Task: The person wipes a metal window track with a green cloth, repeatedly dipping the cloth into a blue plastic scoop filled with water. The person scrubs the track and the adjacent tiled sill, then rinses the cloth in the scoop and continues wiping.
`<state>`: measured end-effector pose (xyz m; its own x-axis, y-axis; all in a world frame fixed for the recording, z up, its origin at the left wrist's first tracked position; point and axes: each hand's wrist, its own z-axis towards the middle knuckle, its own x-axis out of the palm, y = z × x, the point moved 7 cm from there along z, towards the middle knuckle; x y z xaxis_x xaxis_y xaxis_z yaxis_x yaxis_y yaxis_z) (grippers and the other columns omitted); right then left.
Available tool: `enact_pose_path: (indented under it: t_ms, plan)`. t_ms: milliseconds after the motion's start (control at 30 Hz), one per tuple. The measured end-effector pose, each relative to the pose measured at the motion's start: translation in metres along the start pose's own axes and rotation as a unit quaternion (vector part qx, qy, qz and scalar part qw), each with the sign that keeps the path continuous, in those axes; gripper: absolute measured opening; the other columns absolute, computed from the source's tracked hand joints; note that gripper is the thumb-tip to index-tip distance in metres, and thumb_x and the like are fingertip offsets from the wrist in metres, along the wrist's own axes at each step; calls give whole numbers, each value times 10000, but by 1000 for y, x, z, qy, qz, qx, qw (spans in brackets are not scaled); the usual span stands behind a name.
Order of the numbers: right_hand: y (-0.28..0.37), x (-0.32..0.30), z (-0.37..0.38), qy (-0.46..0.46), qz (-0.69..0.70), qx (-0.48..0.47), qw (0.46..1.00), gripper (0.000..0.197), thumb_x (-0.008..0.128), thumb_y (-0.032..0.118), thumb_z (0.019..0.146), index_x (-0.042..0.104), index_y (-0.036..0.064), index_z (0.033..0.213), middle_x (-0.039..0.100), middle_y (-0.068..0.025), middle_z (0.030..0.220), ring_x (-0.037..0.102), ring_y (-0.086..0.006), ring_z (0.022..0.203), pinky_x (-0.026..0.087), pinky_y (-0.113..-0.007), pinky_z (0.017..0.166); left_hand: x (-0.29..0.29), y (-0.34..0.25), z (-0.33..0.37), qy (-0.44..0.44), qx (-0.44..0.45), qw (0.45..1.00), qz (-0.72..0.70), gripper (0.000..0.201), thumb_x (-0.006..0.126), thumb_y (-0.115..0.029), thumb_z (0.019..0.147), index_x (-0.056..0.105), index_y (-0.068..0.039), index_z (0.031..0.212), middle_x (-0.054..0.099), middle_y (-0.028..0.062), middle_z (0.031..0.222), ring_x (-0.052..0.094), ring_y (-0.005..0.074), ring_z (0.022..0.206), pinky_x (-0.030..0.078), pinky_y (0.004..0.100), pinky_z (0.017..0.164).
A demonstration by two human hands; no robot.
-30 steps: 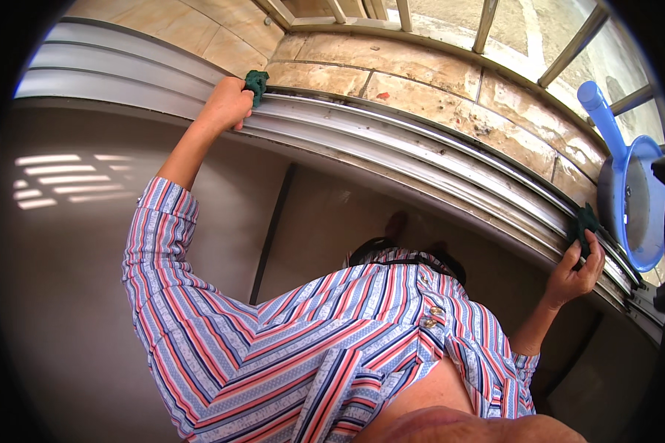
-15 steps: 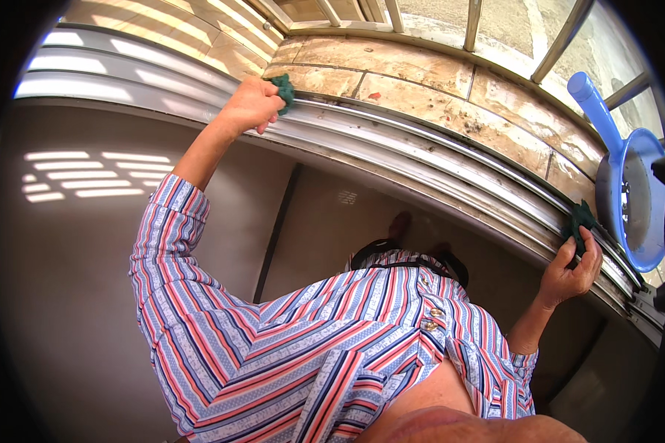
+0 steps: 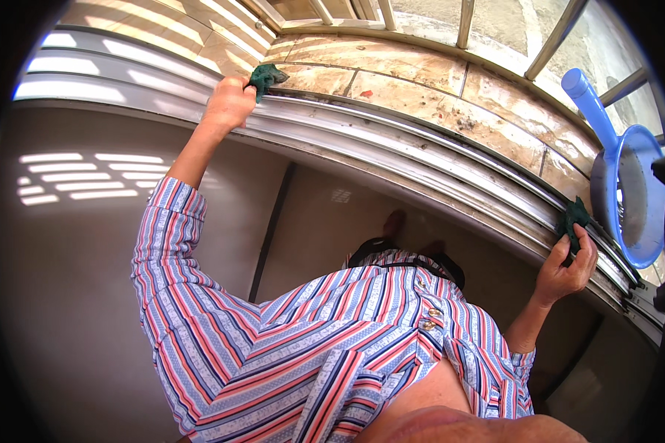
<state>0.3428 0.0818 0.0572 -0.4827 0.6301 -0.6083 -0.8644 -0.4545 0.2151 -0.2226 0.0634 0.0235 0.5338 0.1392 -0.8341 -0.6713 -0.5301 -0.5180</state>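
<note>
My left hand (image 3: 229, 103) is closed on a dark green cloth (image 3: 266, 77), pinching it at the far edge of the silver window track (image 3: 391, 140), beside the tiled sill. The free part of the cloth lies toward the tiles. At the right end of the same track, my right hand (image 3: 567, 267) grips another dark green cloth (image 3: 575, 214) between thumb and fingers. That cloth rests over the rails. Dirt specks dot the track's far edge.
A blue plastic dipper (image 3: 646, 247) with a long handle stands on the sill at the right. Soiled beige tiles (image 3: 414, 92) run beyond the track, dotted with debris. Metal bars (image 3: 558, 40) line the sill's outer side. Below the track is a dark, glossy floor.
My left hand has slid a little to the left with its cloth, and more of that cloth shows spread out. My right hand stays at nearly the same place.
</note>
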Motion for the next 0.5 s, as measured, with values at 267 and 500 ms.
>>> enact_pose_path:
  t_ms: [267,500]
  plan:
    - [-11,4,9,4,-1,-27,1000,179,623,30,798,655,9,973,654,-124,901,617,-311,814,484,-406,771,2,-31,21,14,15,997,72,293,482,-140,831,577,77,659,590,183,586,612,257,479,514,363,541]
    - [-13,7,17,10,-2,-10,1000,196,618,34,785,659,1,973,655,-123,901,615,-311,814,480,-412,777,-21,-6,17,-43,-34,996,75,278,503,-149,830,589,57,664,551,185,527,588,268,443,501,392,524]
